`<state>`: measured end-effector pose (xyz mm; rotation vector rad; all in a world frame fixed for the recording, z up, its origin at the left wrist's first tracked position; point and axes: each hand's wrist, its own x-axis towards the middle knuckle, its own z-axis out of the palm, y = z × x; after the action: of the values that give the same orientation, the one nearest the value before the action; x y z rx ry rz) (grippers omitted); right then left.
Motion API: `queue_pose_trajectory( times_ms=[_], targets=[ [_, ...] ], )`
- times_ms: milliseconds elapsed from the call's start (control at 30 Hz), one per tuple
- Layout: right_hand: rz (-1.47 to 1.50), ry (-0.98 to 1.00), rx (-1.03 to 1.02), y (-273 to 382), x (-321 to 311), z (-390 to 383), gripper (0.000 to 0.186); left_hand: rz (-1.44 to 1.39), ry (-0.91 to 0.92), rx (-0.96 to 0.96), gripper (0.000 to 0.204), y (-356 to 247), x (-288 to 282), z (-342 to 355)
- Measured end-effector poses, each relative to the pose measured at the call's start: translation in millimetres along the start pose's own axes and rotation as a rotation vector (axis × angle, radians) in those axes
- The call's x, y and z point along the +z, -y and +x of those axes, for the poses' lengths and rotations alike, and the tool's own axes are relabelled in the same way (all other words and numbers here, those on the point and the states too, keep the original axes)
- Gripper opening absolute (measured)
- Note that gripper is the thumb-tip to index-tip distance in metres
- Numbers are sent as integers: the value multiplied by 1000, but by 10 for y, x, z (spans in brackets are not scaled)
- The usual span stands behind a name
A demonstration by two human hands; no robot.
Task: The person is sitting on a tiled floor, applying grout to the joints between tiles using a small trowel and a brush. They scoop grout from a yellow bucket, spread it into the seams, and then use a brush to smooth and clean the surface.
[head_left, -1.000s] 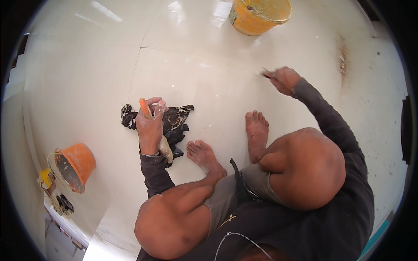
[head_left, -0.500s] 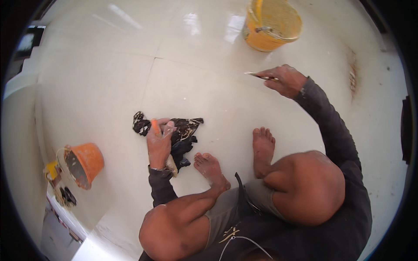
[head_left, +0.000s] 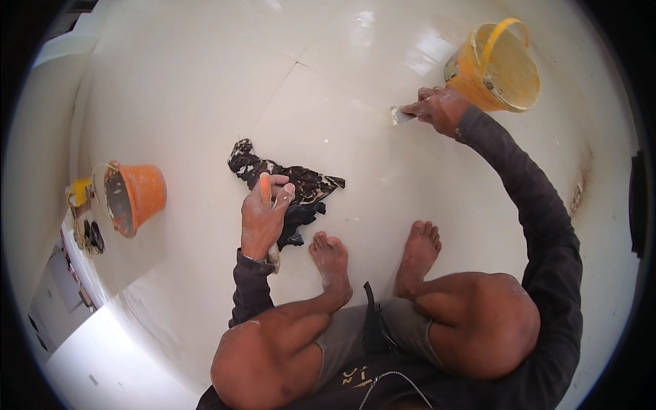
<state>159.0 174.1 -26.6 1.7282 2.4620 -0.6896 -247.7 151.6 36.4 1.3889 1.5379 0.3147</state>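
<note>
My right hand [head_left: 443, 111] reaches out over the pale floor, closed on a putty knife [head_left: 402, 115] whose flat metal blade points left. The blade is at or close to the floor; contact cannot be made out. My left hand [head_left: 265, 215] is closed around a slim orange handle [head_left: 266, 188]; the rest of that thing is hidden by the hand. Beyond and beside my left hand, a dark patterned cloth [head_left: 301, 179] lies crumpled on the floor, with a black rag [head_left: 298, 220] against its near side. A pale piece [head_left: 274, 258] shows beside my left wrist.
A yellow bucket [head_left: 471, 78] with a raised handle stands just beyond my right hand. At the left an orange bucket [head_left: 147, 195] shows its grey-smeared inside, with a small yellow object [head_left: 83, 191] beside it. My bare feet rest on the smooth floor [head_left: 355, 157].
My view has swung, so buckets and cloths appear shifted. The putty knife has turned from edge-on to show its blade's face. My left hand still grips the orange handle.
</note>
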Motion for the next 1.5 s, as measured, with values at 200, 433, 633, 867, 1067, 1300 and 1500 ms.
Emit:
queue_pose_trajectory(
  times_ms=[200, 433, 633, 867, 1067, 1300, 1500],
  targets=[
    [-66, 76, 27, 28, 38, 443, 36, 8, -56, -34, 29, 384, -391, 100],
    [26, -6, 7, -81, 132, 426, 36, -49, -94, -127, 27, 472, -295, 2],
    [338, -128, 200, -599, 598, -524, 35, -35, -177, -40, 27, 569, 342, -70],
    [557, -351, 695, -1165, 1056, -2404, 33, -24, -98, -139, 26, 21, 1222, -138],
    [1015, -633, 960, -1178, 1285, -3632, 33, -143, -28, -18, 24, -408, 1999, -319],
    [1622, -675, 872, -602, 1501, -3647, 26, -52, 342, 34, 32, -1080, 3029, -790],
    [1469, -579, 227, 1095, 1370, -2417, 28, 217, 362, 327, 39, -281, 2496, -1451]
  ],
)
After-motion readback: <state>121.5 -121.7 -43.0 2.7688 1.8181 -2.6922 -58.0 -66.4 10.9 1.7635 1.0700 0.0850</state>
